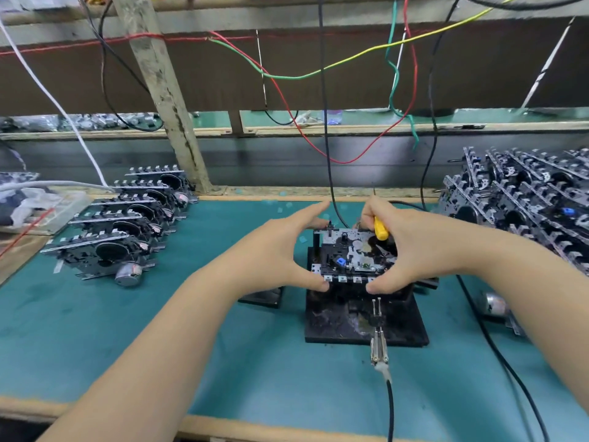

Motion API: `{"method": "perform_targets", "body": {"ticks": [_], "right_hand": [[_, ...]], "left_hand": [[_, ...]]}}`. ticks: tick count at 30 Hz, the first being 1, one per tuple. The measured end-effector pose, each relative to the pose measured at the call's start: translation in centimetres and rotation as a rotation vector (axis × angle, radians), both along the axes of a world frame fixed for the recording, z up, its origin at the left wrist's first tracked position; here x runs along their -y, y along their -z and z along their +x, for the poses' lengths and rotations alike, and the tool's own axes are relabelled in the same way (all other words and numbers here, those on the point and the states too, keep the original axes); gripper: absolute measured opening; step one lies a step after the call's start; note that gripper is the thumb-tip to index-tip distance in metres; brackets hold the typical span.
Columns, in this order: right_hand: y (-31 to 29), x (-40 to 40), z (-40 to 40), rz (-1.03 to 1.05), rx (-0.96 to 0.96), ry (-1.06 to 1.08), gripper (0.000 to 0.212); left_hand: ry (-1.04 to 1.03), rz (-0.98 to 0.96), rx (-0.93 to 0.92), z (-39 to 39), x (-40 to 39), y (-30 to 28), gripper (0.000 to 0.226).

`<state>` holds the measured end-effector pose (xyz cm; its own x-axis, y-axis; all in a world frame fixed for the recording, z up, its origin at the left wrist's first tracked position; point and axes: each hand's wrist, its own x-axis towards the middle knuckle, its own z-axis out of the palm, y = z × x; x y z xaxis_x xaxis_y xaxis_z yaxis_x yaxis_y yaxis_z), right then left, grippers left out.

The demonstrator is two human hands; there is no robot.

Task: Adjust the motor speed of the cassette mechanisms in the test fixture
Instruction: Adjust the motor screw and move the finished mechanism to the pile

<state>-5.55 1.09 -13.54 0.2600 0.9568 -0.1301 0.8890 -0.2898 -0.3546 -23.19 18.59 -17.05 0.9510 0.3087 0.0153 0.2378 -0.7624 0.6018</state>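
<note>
In the middle of the green bench mat (223,346) sits the black test fixture (334,327), with one cassette mechanism (349,255) seated on top of it. The left hand (274,250) has its fingers fairly straight, thumb on the near edge and fingertips at the far left corner of the mechanism. The right hand (414,247) is curled round a yellow-handled screwdriver (380,229) while its thumb presses the near edge. No real bins here. Off to the left there's a row of mechanisms (127,224) stood on edge, and on the right a big heap of mechanisms (522,202) right up against the right forearm. A clear plastic tray (68,204) at far left holds stuff I can't make out. There's open mat near the front wooden edge (255,427), apart from a probe clip (378,346) on a black cable.
</note>
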Motion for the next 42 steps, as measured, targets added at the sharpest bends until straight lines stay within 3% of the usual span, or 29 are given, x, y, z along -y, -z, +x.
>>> {"method": "perform_targets", "body": {"ticks": [6,13,15,17,19,21,24,26,28,32,35,42], "right_hand": [[-1.3,1.8,0.6,-0.065,0.021,0.048,0.08],[-0.9,3.3,1.4,0.002,-0.013,0.143,0.068],[-0.5,3.4,1.3,0.011,-0.01,0.151,0.068],[-0.3,3.6,1.2,0.029,-0.018,0.162,0.068],[-0.2,3.7,1.2,0.043,-0.046,0.181,0.068],[-0.1,3.8,1.3,0.057,-0.077,0.2,0.068],[0.0,3.9,1.3,0.072,-0.101,0.215,0.07],[0.0,4.0,1.5,0.077,-0.109,0.216,0.07],[0.1,4.0,1.5,0.074,-0.124,0.212,0.07],[0.1,4.4,1.9,0.041,-0.225,0.225,0.068],[-0.1,5.0,2.3,0.072,-0.653,0.28,0.067],[4.6,2.3,-0.2,0.638,-0.777,0.641,0.039]], "left_hand": [[-0.036,-0.036,-0.062,1.0,0.1,-0.4,0.118],[-0.084,-0.051,-0.11,0.6,0.5,-0.4,0.115],[-0.202,0.061,-0.193,-0.2,1.0,0.6,0.117],[-0.392,0.27,-0.39,-1.2,1.6,2.1,0.121],[-0.503,0.335,-0.501,-2.5,1.4,3.3,0.111],[-0.557,0.231,-0.405,-3.7,0.3,3.1,0.088],[-0.566,0.017,-0.067,-4.7,-0.9,1.5,0.047],[-0.5,-0.051,0.205,-4.0,-0.2,-0.1,0.034],[-0.332,0.011,0.354,-2.6,1.1,-2.0,0.032],[0.056,0.084,0.264,0.4,3.6,-3.7,0.032],[0.078,0.173,0.176,1.3,4.3,-2.6,0.03],[0.055,0.198,0.144,1.6,4.7,-1.6,0.028]]}}
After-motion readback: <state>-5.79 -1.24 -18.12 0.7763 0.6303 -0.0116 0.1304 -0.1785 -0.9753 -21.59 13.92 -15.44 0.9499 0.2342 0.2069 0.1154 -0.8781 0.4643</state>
